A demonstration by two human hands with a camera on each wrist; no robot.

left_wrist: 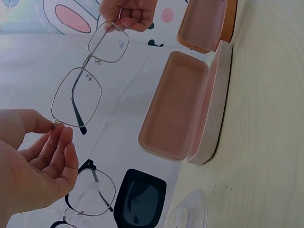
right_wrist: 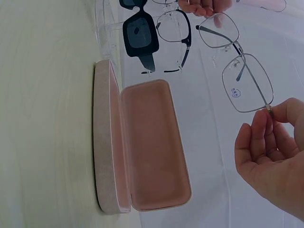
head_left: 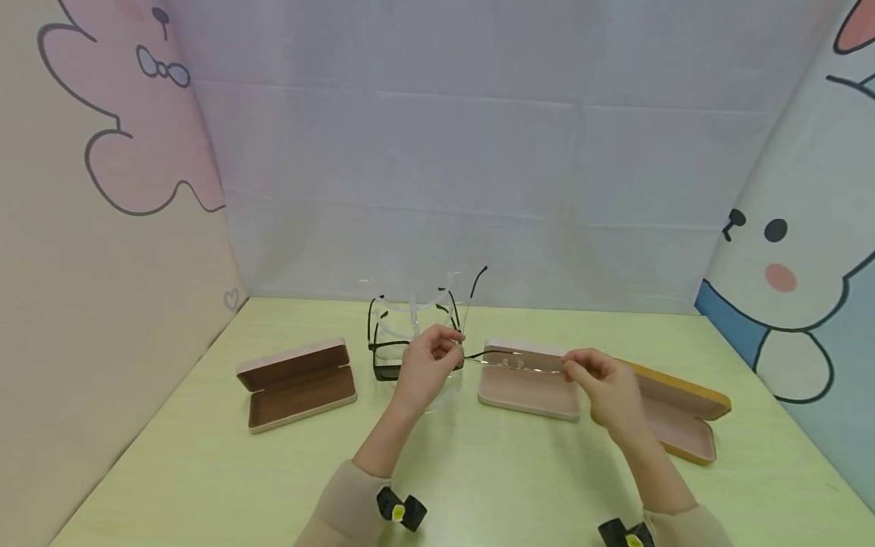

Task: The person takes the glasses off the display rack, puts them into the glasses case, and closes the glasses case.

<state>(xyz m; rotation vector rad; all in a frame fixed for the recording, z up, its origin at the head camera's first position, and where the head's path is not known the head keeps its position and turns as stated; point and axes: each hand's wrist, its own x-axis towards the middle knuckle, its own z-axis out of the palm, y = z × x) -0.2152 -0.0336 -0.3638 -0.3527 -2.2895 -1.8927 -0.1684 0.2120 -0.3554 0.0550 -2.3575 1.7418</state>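
Note:
Both hands hold a pair of thin metal-framed glasses (left_wrist: 84, 69) above the table, one at each end of the front. My left hand (head_left: 429, 366) pinches one hinge corner between thumb and fingers. At the opposite corner, my right hand (head_left: 610, 389) pinches the frame the same way. The temples are unfolded, with dark tips; a small blue mark shows on one lens in the right wrist view. Behind the left hand, a clear stand (head_left: 414, 320) carries black-framed glasses (right_wrist: 189, 34) and dark sunglasses (right_wrist: 141, 34). The hand partly hides them.
An open pink-lined case (head_left: 526, 396) lies behind and below the held glasses. Further right is an open yellow case (head_left: 690, 448), partly behind the right hand. An open brown-lined case (head_left: 302, 399) sits at the left. A white sheet (head_left: 478, 152) hangs behind the table (head_left: 492, 486).

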